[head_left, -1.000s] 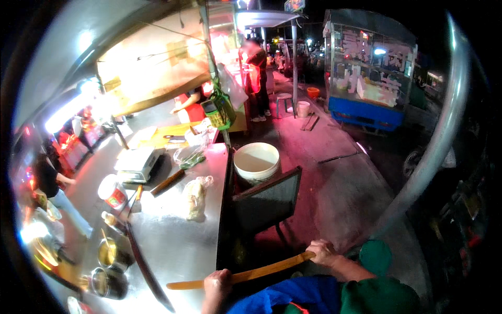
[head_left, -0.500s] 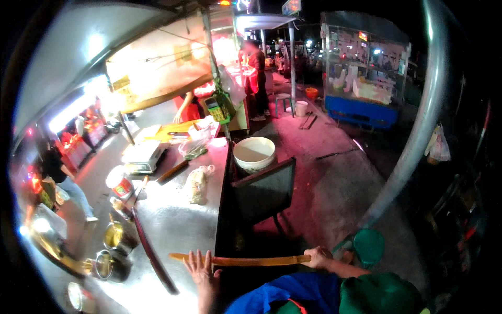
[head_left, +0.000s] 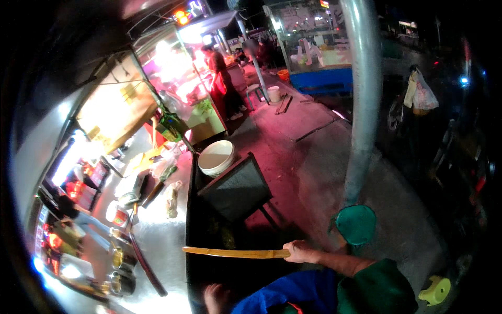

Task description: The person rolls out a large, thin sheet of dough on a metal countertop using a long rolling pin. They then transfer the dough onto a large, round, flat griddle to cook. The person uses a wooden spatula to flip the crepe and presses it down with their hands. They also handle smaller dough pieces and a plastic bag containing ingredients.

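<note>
My right hand [head_left: 301, 251] grips one end of a long, slightly bent, light-brown wooden stick [head_left: 235, 253]. The stick lies level across the dark gap beside the metal counter [head_left: 172, 235], its free end reaching toward the counter's edge. Low in the picture, my left hand [head_left: 217, 298] is off the stick and near the counter's edge; its fingers are blurred. On the counter rests a dark reddish curved stick [head_left: 145, 261], with metal pots [head_left: 123, 282] to its left. Farther up lie a filled plastic bag [head_left: 171, 200] and a red-and-white tub [head_left: 116, 213].
A white bucket [head_left: 216, 158] and a dark framed board [head_left: 238, 188] stand beyond the gap. To the right are a round teal stool [head_left: 356, 225], a thick metal pole [head_left: 362, 104] and a yellow-green stool [head_left: 435, 291]. A person in red and black [head_left: 219, 78] stands at a far stall.
My left hand has come off the stick and dropped toward the lower edge. My right hand still holds the stick. The view has turned to the right and tilted.
</note>
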Available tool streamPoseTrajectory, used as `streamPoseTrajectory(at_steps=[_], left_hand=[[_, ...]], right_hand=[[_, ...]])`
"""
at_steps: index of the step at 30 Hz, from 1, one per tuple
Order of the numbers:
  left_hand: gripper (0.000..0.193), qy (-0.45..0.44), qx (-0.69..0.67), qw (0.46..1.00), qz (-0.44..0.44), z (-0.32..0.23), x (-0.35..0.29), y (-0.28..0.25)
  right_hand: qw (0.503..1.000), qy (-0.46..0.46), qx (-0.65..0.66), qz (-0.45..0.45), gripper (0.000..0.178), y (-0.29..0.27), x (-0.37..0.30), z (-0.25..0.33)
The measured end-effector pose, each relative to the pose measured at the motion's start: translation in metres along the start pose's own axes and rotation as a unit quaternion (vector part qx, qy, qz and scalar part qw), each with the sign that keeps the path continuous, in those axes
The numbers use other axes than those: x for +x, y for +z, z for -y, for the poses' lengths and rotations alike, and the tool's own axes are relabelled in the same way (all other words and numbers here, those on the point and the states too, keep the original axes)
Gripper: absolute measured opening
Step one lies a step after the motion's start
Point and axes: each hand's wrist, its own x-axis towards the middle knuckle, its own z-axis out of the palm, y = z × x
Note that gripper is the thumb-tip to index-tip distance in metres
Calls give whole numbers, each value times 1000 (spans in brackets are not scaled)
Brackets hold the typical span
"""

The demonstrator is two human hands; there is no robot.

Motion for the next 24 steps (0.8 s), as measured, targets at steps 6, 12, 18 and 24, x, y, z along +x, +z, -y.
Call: streamPoseTrajectory(at_steps=[6, 12, 18, 24], left_hand=[[6, -50, 80, 994, 54, -83, -1, 13], [23, -85, 30, 992, 91, -101, -29, -6], [51, -265, 19, 950, 162, -94, -68, -48], [47, -354, 76, 925, 111, -117, -141, -113]], right_hand=[[999, -11, -18, 24, 33, -9, -29, -35], [996, -37, -15, 83, 32, -8, -32, -21], [977, 9, -138, 160, 30, 34, -34, -9], [987, 127, 58, 73, 32, 53, -70, -28]])
